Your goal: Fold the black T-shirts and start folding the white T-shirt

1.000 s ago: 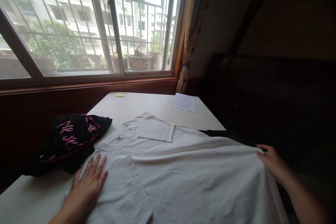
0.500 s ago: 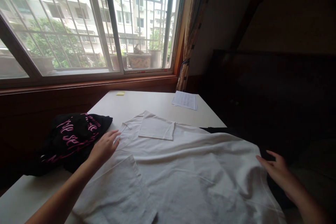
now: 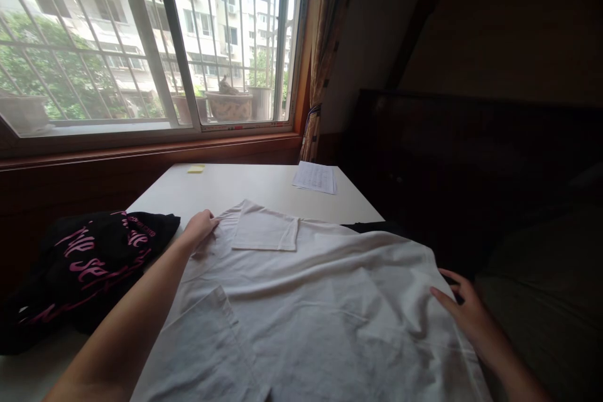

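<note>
A white T-shirt [image 3: 339, 314] lies spread sideways over the table, wrinkled toward its hem, with both short sleeves folded onto its body. At the collar end on the left, my left hand [image 3: 201, 226] has its fingers closed on the fabric near the neckline; part of the grip is hidden behind the hand. On the right, my right hand [image 3: 464, 304] is at the hem edge. Its thumb touches the cloth from above, while the forefinger stays apart from the thumb along the edge.
A bundled black garment with pink lettering [image 3: 89, 264] lies on the left of the white table [image 3: 240, 182]. Farther back are a yellow sticky note [image 3: 196, 169] and printed papers [image 3: 315, 177]. Something dark shows beyond the shirt. A barred window and tied curtain [image 3: 313, 94] stand behind.
My left hand has moved up the collar and closed on the cloth. My right hand has come in to the hem and touches it. The view has shifted to the right.
</note>
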Action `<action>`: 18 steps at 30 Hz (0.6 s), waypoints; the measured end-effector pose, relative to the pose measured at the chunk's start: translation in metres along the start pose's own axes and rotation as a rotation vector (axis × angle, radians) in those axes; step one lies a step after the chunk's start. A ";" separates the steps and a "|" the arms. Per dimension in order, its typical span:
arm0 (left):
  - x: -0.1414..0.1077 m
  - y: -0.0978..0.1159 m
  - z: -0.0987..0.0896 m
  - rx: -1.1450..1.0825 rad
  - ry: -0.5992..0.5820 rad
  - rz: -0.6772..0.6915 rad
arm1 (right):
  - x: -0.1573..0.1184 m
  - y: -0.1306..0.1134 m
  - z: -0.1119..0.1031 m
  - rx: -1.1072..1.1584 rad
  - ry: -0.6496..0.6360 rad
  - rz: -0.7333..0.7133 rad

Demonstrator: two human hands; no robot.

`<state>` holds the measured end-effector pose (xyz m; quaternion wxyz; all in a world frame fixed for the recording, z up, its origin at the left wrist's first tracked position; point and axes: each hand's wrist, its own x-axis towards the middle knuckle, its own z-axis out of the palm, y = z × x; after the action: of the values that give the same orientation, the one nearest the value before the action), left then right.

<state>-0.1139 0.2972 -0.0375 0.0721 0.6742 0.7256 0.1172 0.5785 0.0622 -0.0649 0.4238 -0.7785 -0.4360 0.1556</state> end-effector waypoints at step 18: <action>-0.025 -0.055 -0.006 0.035 0.249 -0.015 | 0.067 -0.019 0.045 -0.267 -0.063 -0.070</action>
<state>-0.1660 0.2683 -0.0479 -0.0293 0.6502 0.7358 0.1869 0.5794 0.1450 -0.0679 0.3075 -0.8072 -0.4927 0.1056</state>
